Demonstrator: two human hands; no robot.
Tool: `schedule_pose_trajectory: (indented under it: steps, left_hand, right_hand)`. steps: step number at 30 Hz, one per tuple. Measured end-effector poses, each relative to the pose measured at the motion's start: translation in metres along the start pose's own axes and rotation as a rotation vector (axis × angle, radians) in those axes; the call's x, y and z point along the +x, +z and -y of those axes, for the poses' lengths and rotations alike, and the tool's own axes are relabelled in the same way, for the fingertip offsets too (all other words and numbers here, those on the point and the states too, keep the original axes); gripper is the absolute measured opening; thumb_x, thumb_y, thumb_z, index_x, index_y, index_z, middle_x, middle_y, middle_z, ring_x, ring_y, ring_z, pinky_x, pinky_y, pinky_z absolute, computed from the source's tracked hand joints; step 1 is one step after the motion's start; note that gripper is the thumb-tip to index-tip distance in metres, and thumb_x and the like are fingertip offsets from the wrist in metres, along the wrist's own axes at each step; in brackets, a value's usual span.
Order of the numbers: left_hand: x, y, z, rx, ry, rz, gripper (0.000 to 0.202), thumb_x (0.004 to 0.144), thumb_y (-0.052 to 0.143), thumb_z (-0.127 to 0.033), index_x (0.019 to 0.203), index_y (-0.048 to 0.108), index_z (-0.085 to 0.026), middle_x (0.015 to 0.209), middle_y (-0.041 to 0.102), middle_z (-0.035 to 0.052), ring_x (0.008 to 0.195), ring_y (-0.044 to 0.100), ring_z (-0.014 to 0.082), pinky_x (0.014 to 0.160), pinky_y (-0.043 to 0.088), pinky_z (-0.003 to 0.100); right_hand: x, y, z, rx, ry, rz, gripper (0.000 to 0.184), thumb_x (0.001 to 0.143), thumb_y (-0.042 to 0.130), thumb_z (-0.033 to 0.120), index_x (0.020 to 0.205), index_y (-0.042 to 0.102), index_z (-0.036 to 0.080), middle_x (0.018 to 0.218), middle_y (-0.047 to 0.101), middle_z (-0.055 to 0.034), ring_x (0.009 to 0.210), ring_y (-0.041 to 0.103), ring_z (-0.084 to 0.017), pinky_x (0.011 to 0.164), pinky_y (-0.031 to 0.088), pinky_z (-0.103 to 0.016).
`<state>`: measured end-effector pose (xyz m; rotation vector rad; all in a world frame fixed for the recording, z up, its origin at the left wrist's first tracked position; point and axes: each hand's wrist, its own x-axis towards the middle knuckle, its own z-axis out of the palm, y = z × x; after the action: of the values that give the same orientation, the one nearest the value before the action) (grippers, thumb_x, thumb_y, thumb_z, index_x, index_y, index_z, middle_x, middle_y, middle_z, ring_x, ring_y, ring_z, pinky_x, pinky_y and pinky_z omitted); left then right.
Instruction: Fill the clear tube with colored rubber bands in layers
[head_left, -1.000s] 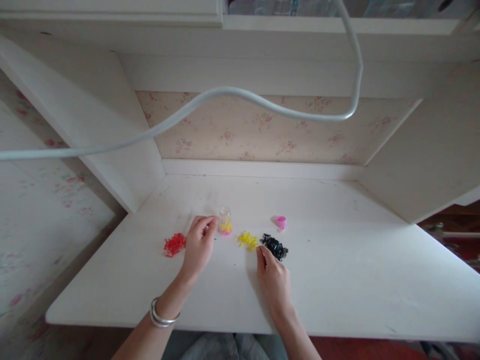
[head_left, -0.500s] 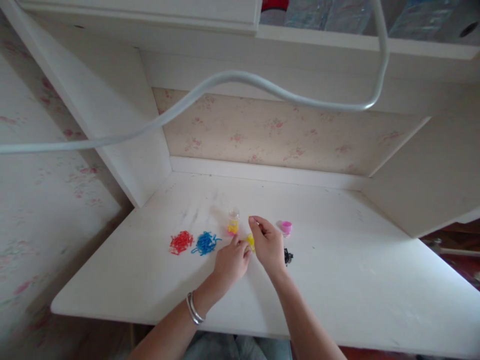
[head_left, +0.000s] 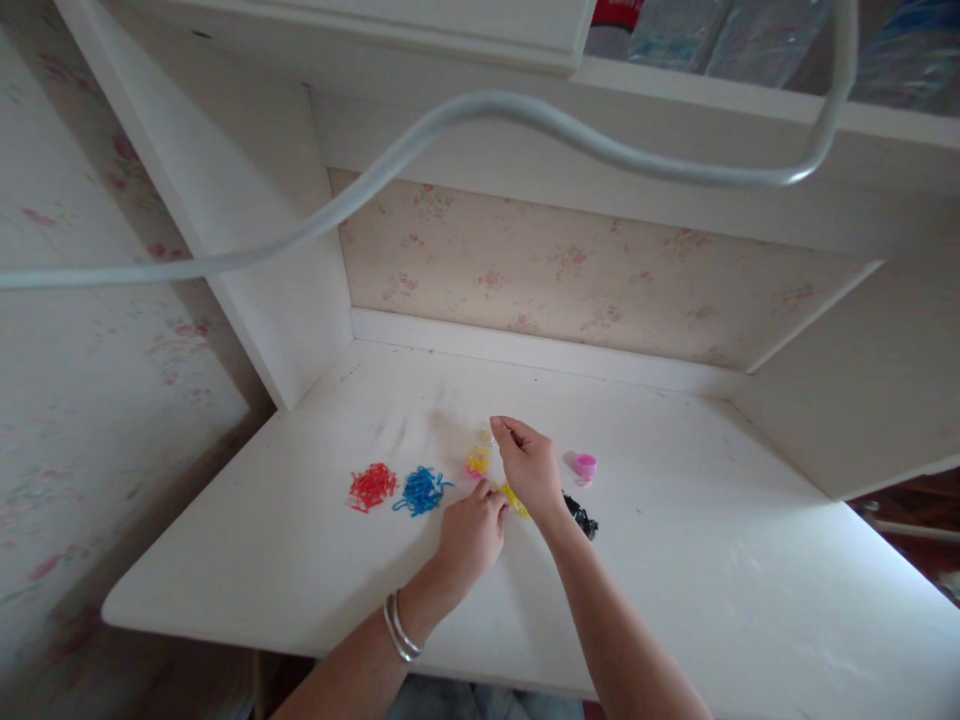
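My right hand (head_left: 527, 463) hovers over a small clear jar (head_left: 480, 455) that holds yellow bands, its fingertips pinched at the jar's mouth on something too small to name. My left hand (head_left: 471, 530), fingers curled, rests on the white desk (head_left: 712, 570) and touches a yellow pile of tiny rubber bands (head_left: 514, 498). A blue pile (head_left: 421, 490) and a red pile (head_left: 371, 486) lie to the left. A black pile (head_left: 582, 517) shows partly behind my right forearm.
A pink lid (head_left: 583, 466) lies right of the jar. A grey cable (head_left: 465, 130) hangs across the view in front of the shelf. White side panels and a floral back wall enclose the desk. The desk's front edge runs near my arms.
My right hand rose from the black pile and moved left to the jar's mouth. My left hand shifted right from the jar to the yellow pile, uncovering the blue pile. The camera swung left.
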<state>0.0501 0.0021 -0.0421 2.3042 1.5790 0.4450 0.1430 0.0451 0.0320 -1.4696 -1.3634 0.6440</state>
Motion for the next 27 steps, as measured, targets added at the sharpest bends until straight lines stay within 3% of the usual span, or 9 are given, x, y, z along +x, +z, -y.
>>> schedule_pose_trajectory:
  steps: [7,13,19,23,27]
  left_hand:
    - [0.000,0.002,0.004,-0.062,0.006,-0.041,0.020,0.094,0.044,-0.029,0.095,0.063,-0.025,0.102,0.063,0.0013,0.081,0.065,0.0143,0.067,0.047,0.024]
    - [0.004,0.002,0.008,-0.146,0.005,-0.102,0.023,0.095,0.041,-0.027,0.095,0.063,-0.024,0.102,0.064,0.0023,0.088,0.064,0.0147,0.077,0.048,0.025]
    - [0.008,0.003,0.011,-0.260,-0.005,-0.174,0.024,0.094,0.041,-0.025,0.091,0.064,-0.020,0.094,0.065,0.0040,0.089,0.063,0.0155,0.080,0.048,0.027]
    - [0.010,0.001,0.013,-0.334,-0.006,-0.221,0.023,0.093,0.043,-0.025,0.090,0.065,-0.018,0.092,0.067,0.0058,0.088,0.063,0.0169,0.082,0.048,0.029]
    - [0.007,-0.003,0.013,-0.396,-0.010,-0.253,0.024,0.093,0.043,-0.027,0.089,0.065,-0.018,0.090,0.069,0.0065,0.086,0.064,0.0171,0.082,0.049,0.030]
  right_hand:
    - [0.000,-0.010,0.002,-0.005,0.010,-0.048,0.047,0.084,0.050,0.057,0.090,0.073,0.016,0.056,0.044,0.0041,0.052,0.035,-0.010,0.047,0.027,-0.020]
    - [-0.025,-0.030,-0.030,-0.073,0.110,-0.079,0.047,0.085,0.050,0.057,0.093,0.071,0.016,0.057,0.053,0.0028,0.051,0.042,-0.011,0.047,0.030,-0.020]
    - [-0.071,-0.043,-0.063,-0.422,0.146,0.063,0.035,0.090,0.046,0.046,0.093,0.072,0.023,0.061,0.065,0.0009,0.052,0.056,-0.013,0.053,0.035,-0.022]
    - [-0.089,-0.039,-0.069,-0.686,0.169,0.142,0.028,0.091,0.047,0.038,0.102,0.070,0.027,0.067,0.070,-0.0010,0.062,0.065,-0.017,0.055,0.035,-0.023]
    - [-0.096,-0.033,-0.071,-0.866,0.136,0.132,0.025,0.094,0.045,0.033,0.105,0.068,0.030,0.075,0.073,-0.0027,0.063,0.067,-0.017,0.052,0.031,-0.022]
